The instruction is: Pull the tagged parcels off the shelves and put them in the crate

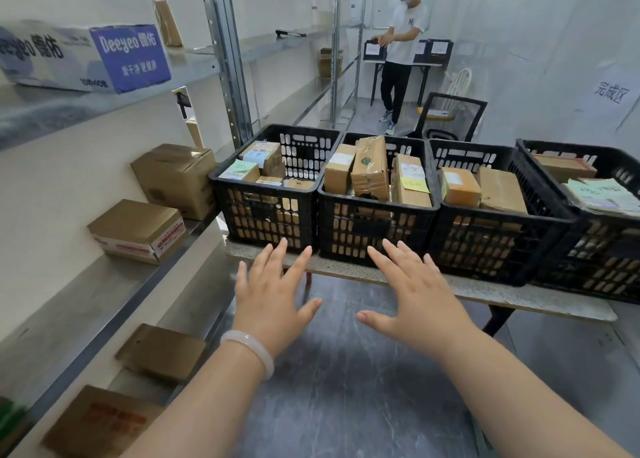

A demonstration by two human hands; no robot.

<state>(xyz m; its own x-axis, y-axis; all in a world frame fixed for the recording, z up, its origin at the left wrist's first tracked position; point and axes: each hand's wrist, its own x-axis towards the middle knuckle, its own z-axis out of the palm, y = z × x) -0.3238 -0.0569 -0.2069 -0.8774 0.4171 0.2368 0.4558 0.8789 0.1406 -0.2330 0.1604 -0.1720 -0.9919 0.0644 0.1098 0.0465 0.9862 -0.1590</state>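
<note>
Both hands out front, palms down, empty; left hand fingers spread wide, pale bangle on the wrist; right hand fingers also splayed, gripping nothing; thumbs point at each other with a clear gap between; neither hand touches anything.

Fingertips sit just short of the counter front edge; four black crates in a row on it, walls touching: crate 1, crate 2, crate 3, crate 4; all hold cardboard parcels, several with green or yellow tags; crate fronts stand close to the counter lip, only a thin strip bare.

Shelves run down the left side; parcels on them: brown box at the far end touching crate 1's corner, taped box nearer, flat parcel one level down, another at the bottom edge of view; blue-white carton on the upper shelf; cannot tell if the shelf parcels carry tags.

Open room: bare grey floor below the arms, between shelf edge and counter; aisle beyond crates has a chair and a second person standing at the far end.
</note>
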